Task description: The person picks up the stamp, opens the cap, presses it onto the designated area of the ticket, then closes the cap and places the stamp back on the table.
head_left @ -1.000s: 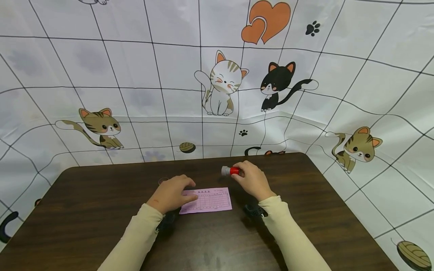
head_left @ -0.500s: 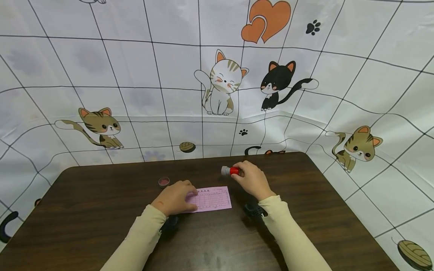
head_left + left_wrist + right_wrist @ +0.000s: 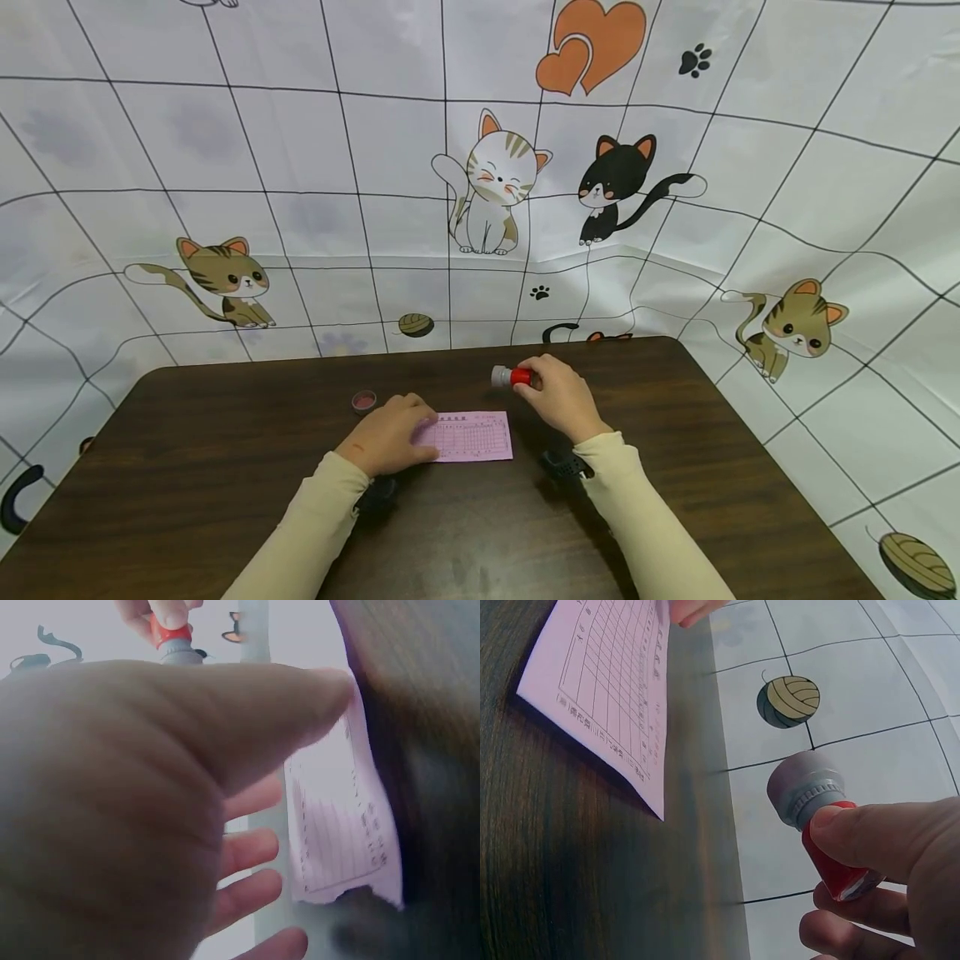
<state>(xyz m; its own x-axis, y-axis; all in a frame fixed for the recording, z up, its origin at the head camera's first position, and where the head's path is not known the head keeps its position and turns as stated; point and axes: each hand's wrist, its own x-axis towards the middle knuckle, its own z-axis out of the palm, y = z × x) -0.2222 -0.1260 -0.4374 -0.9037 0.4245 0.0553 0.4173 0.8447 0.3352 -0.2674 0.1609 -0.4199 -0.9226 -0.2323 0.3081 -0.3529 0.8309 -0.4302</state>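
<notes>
A pink printed slip (image 3: pixel 474 438) with a ruled grid lies on the dark table. My left hand (image 3: pixel 388 435) rests over its left end, the thumb at the near edge and the fingertips at the far edge. In the left wrist view the thumb stretches across the slip and the other fingers are spread apart. Right of the slip and farther back, my right hand (image 3: pixel 558 396) pinches a red and grey stamp (image 3: pixel 829 832) between thumb and fingers. The stamp tilts sideways, its wide round grey end pointing left. Part of the slip is hidden under my left hand.
A small round pot (image 3: pixel 364 402) with a reddish inside sits just beyond my left hand. Past the far edge of the brown table (image 3: pixel 187 467) hangs a white sheet (image 3: pixel 322 225) printed with cats and grid lines. Dark bands circle both wrists.
My left hand has come down onto the slip and shifted slightly right. The slip has turned straighter, and the small pot shows more clearly behind the hand. My right hand stays in place with the stamp.
</notes>
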